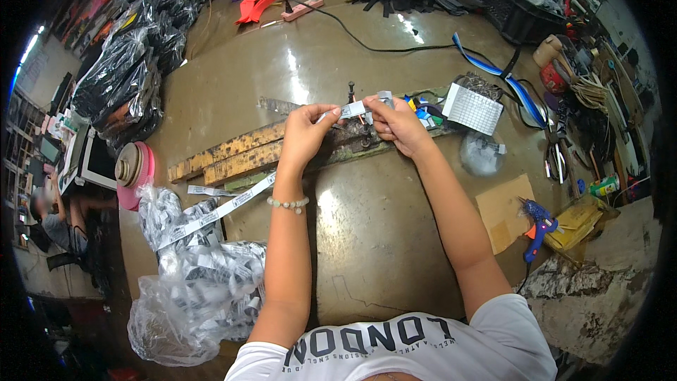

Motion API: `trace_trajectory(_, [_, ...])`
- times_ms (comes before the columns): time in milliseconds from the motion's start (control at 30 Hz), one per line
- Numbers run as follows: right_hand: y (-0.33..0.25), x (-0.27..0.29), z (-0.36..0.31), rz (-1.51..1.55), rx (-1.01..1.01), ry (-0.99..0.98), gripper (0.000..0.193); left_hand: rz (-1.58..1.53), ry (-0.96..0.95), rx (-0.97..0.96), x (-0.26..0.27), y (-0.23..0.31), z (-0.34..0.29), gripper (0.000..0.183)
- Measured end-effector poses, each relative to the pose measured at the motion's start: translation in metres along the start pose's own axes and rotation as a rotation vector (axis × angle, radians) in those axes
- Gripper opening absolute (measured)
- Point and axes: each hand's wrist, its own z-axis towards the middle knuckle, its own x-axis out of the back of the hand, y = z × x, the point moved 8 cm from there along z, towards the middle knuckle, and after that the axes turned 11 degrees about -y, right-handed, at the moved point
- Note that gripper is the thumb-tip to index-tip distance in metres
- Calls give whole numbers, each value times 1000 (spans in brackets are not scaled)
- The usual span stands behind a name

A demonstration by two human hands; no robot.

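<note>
A long white strip of printed labels (204, 223) is stretched between my two hands above the workbench. My left hand (305, 135) pinches it between thumb and fingers. Close by on the right, my right hand (400, 127) pinches the same strip, its other fingers curled in. From the left side, the strip trails behind my left wrist down to a clear plastic bag (204, 286) full of similar labels. Under my hands lies a fixture of worn yellow bars (233, 157), with a dark upright bolt (351, 89) just beyond the strip.
Right of my hands are a white gridded sheet (474, 109), cardboard (506, 212) and a blue glue gun (539, 229). A pink spool (135, 175) stands at left. Black plastic bundles (127, 63), a power strip (303, 9) and a black crate (493, 3) lie farther back. Another person (56, 222) sits far left.
</note>
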Motion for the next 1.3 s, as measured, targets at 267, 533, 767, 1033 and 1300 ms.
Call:
trace_trajectory(267, [-5,1,-3,-229,42,125,15,-9,13,-21,-1,-11,4,23])
trace_trajectory(533, [6,10,1,-335,4,125,16,72,29,-4,0,-13,3,22])
trace_trajectory(767, [-25,31,-8,-662,147,298,15,88,52,21,6,-3,-2,24])
trace_trajectory(1033, [-60,-22,-24,-593,298,139,22,7,50,-77,-10,40,-12,25])
trace_trajectory(1300, [-48,9,-24,-295,98,204,16,-2,-46,-75,-3,31,-9,23])
